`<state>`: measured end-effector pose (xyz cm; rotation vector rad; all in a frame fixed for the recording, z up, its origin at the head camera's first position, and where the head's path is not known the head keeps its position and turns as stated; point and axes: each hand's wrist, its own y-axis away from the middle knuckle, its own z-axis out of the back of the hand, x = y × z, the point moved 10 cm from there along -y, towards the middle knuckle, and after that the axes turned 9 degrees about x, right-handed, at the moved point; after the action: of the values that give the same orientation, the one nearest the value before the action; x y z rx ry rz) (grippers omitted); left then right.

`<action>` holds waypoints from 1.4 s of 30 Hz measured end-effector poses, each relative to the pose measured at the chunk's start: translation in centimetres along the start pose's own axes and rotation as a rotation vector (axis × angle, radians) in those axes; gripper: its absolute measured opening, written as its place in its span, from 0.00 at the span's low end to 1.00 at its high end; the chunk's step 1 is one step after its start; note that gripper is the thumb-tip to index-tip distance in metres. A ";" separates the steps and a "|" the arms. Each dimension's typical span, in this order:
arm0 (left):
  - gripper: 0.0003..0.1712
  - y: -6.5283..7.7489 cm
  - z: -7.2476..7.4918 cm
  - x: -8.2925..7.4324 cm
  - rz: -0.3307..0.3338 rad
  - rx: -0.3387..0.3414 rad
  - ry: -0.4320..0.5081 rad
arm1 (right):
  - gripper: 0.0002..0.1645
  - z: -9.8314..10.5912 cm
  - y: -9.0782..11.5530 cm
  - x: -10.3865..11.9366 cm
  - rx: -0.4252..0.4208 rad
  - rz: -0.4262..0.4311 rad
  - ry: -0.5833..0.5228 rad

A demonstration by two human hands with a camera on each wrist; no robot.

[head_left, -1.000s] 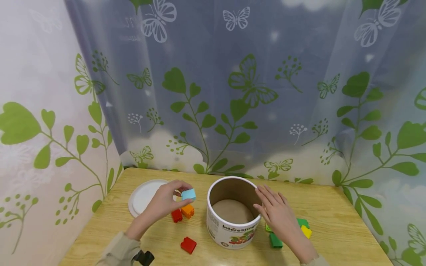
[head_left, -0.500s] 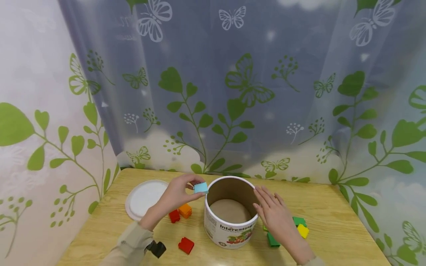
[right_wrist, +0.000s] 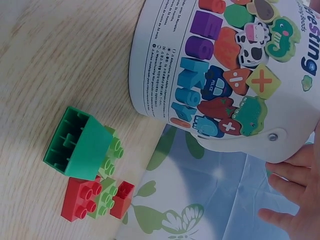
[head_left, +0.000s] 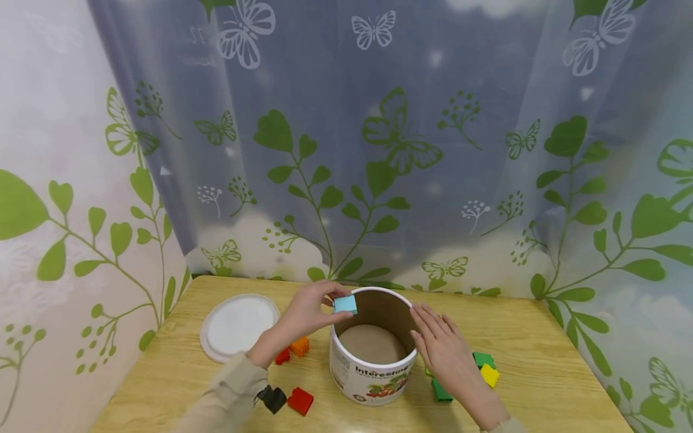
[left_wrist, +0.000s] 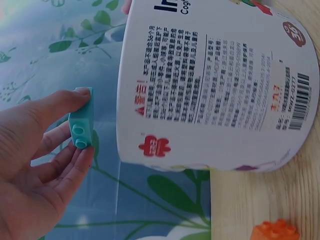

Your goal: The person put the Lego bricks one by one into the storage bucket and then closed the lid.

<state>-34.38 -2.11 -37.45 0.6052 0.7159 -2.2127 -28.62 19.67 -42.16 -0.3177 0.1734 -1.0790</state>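
Observation:
My left hand (head_left: 310, 310) pinches a light blue toy building block (head_left: 345, 305) between thumb and fingers, overlapping the left rim of a white cardboard bucket (head_left: 346, 376) in the head view. Two studs show on the pinched block (left_wrist: 81, 125) in the left wrist view, with the printed bucket (left_wrist: 210, 145) beside it. Only the bare brown bottom shows inside the bucket. Fingers straight, my right hand (head_left: 446, 352) rests at the bucket's right rim. In the right wrist view, the fingers of that hand (right_wrist: 297, 187) lie against the bucket's side, near its handle rivet.
Left of the bucket lie an orange block (head_left: 300, 346) and two red blocks, one nearer the front (head_left: 300, 401). A round white lid (head_left: 240, 325) rests at the back left. On the right sit green blocks (right_wrist: 82, 145), a yellow block (head_left: 489, 376) and red ones (right_wrist: 79, 197).
My left hand has carried the light blue block rightward and slightly up, from beside the bucket to its left rim. The right hand stays at the right rim.

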 end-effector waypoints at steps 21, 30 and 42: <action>0.16 -4.0 -5.9 -0.8 -0.047 0.116 -0.097 | 0.28 -0.2 -0.1 0.1 -0.020 0.009 0.015; 0.15 -4.5 -7.6 -1.0 -0.066 0.201 -0.130 | 0.29 -0.2 0.0 0.1 -0.023 0.004 0.022; 0.16 -4.6 -8.8 -0.6 -0.018 0.253 -0.233 | 0.28 0.3 0.1 0.2 -0.061 0.030 0.028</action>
<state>-35.72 6.55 -42.12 0.4529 0.3263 -2.3597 -28.34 19.61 -41.96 -0.3537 0.2358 -1.0497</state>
